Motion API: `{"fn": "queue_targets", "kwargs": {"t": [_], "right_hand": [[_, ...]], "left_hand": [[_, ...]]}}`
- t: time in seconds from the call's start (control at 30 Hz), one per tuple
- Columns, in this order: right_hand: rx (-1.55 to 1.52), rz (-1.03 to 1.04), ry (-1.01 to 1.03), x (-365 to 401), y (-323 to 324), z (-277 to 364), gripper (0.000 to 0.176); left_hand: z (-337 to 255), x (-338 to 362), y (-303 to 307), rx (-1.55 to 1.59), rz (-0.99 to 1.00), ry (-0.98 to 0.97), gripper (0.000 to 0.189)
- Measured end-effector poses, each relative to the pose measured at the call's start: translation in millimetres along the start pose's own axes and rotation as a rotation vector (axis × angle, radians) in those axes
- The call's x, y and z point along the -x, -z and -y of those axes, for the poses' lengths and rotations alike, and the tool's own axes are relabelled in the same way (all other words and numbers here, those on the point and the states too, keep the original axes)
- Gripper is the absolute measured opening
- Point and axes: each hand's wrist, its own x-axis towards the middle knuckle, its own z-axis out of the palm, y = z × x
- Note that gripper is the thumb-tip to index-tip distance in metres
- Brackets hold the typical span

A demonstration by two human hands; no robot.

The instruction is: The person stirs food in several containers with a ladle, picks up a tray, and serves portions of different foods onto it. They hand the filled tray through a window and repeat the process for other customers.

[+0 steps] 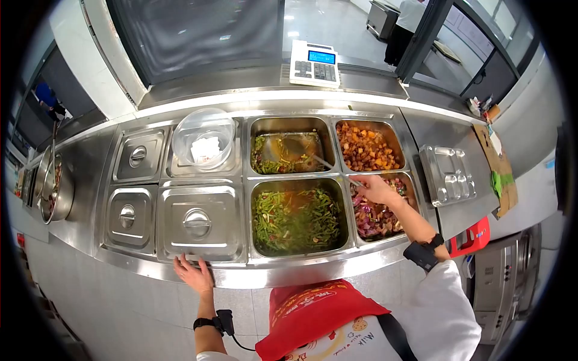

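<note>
My right hand (378, 189) is closed round the thin handle of a long-handled serving utensil (323, 162). The handle slants up and left into the back middle pan (259, 125), where its head cannot be made out among green vegetables and brown liquid. Below my right hand lies a pan of chopped purple onion and meat (374, 218). My left hand (195, 274) rests with fingers spread on the counter's front edge (232, 277), just below a large lidded pan (201, 243).
Green beans (295, 219) fill the front middle pan; orange and brown cubes (368, 146) lie behind right. A clear plastic tub (205, 137) stands on a lid. Right is a divided metal tray (447, 175), left a steel bowl (60, 195). A keypad device (315, 64) sits on the ledge.
</note>
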Motion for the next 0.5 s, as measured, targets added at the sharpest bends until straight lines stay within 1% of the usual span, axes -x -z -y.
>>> {"fn": "queue_targets", "kwargs": {"t": [0.03, 0.07, 0.13, 0.2, 0.33, 0.4, 0.5], "right_hand": [[-0.089, 0.004, -0.127, -2.1, 3.6, -15.9, 0.044], [-0.234, 0.037, -0.218, -2.3, 12.1, -2.6, 0.044], [-0.503, 0.079, -0.351, -6.5, 22.9, -20.0, 0.044], [-0.712, 0.15, -0.466, -10.1, 34.2, -24.2, 0.044], [-0.775, 0.303, -0.534, -26.6, 35.7, -15.0, 0.045], [-0.783, 0.364, -0.555, -41.7, 25.9, -1.4, 0.047], [-0.847, 0.487, -0.594, -66.3, 4.8, -0.3, 0.049]], "left_hand": [[-0.1, 1.1, -0.4, -0.003, -0.007, -0.004, 0.055], [-1.7, 1.3, 0.5, -0.006, -0.006, 0.002, 0.055], [-4.9, -0.2, 3.1, -0.016, -0.003, 0.011, 0.054], [-10.2, 3.2, 1.6, 0.06, -0.03, 0.071, 0.053], [-32.6, 15.1, -2.2, 0.086, -0.02, 0.138, 0.053], [-32.4, 16.3, -5.1, 0.048, -0.029, 0.123, 0.053], [-34.0, 15.5, -3.5, -0.006, -0.023, 0.123, 0.053]]}}
